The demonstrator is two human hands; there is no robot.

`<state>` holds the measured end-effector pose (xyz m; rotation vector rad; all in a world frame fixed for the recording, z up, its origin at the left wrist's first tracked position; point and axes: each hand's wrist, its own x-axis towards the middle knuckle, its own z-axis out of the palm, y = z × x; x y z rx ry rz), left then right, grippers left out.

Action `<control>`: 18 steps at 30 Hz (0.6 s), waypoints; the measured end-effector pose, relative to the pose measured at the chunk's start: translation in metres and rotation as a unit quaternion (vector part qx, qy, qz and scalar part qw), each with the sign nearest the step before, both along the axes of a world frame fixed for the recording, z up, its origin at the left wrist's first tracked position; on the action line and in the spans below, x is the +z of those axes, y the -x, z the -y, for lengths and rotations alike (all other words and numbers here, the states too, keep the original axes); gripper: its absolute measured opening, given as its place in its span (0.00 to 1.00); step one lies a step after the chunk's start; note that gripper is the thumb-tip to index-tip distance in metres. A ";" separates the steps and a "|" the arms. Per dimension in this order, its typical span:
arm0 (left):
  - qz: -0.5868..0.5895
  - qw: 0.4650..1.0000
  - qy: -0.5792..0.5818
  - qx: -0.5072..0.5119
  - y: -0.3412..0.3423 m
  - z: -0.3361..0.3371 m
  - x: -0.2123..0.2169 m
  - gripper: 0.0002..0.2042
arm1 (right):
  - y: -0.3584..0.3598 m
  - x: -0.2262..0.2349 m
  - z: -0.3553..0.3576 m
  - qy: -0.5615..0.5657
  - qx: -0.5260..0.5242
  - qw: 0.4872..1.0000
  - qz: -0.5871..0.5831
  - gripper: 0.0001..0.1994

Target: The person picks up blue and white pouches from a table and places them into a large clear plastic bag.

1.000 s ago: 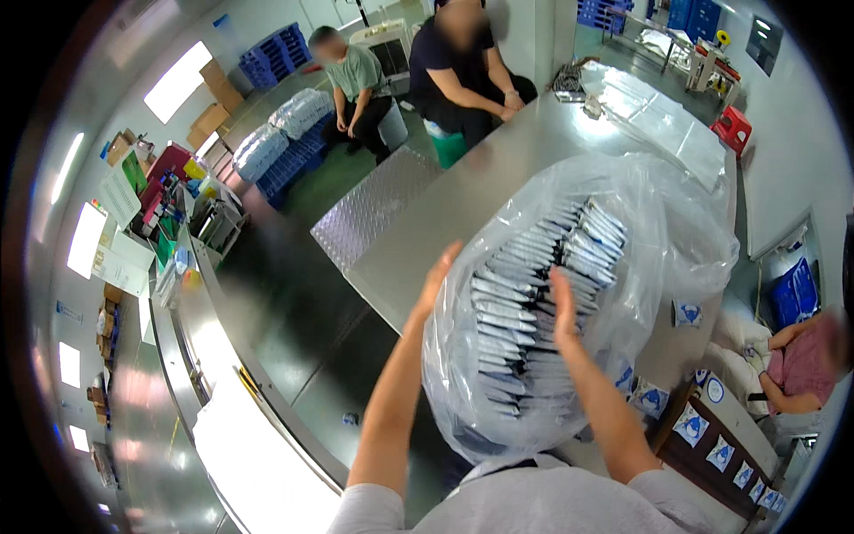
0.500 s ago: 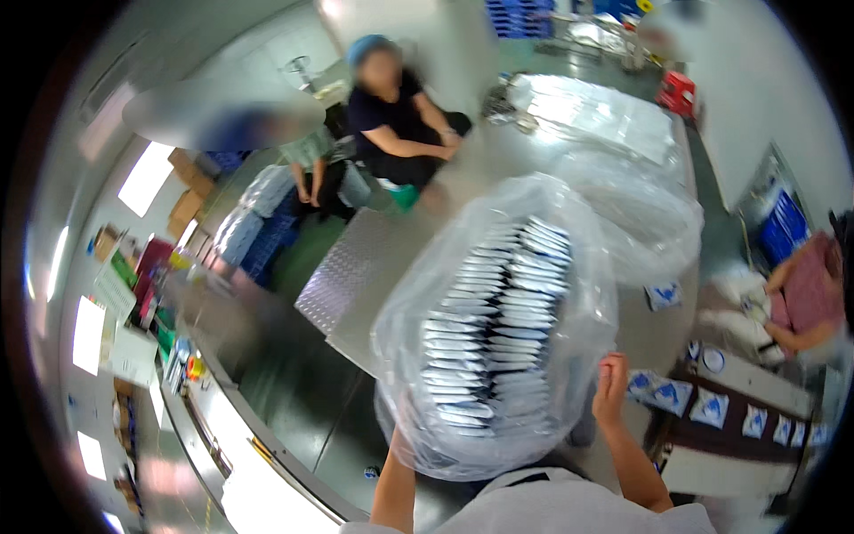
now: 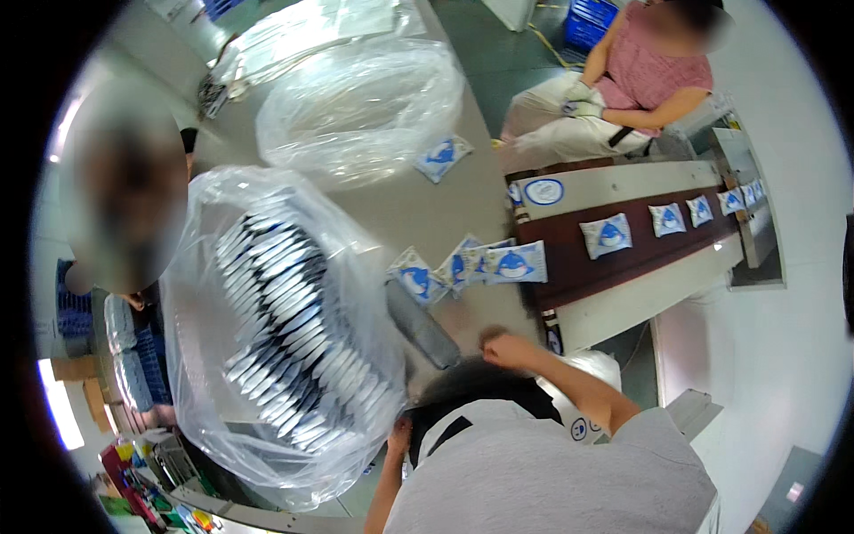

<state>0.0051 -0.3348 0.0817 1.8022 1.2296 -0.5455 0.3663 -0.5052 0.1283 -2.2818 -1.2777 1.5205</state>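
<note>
A large clear plastic bag point(image 3: 200, 356) stands at the left, its mouth wide. Inside, small white-and-blue packets point(image 3: 294, 294) are stacked on edge in rows. My left hand point(image 3: 400, 436) is low beside the bag's near right edge, its fingers mostly hidden. My right hand point(image 3: 505, 350) is over the table's near edge, fingers curled in, nothing visible in it, the fingertips slightly blurred. Ahead of it, several loose packets point(image 3: 516, 263) with a blue whale-like print lie in an overlapping line at the conveyor's end. A dark grey oblong piece point(image 3: 420, 325) lies between bag and right hand.
A brown conveyor belt point(image 3: 658, 240) with spaced packets runs to the right. Another clear bag point(image 3: 356, 116) and a single packet point(image 3: 442, 158) are farther up the metal table point(image 3: 471, 205), before a pile of folded plastic point(image 3: 320, 36). A gloved person point(image 3: 654, 84) sits beyond the conveyor.
My view has swung to the right, so the bag appears farther left and the conveyor end is near. My right hand has left the bag's side and is now by the table edge near the conveyor.
</note>
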 end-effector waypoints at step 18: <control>0.198 0.737 0.483 0.429 -0.317 0.067 -0.022 0.16 | -0.225 -0.009 -0.044 -0.328 0.165 0.918 0.148 0.27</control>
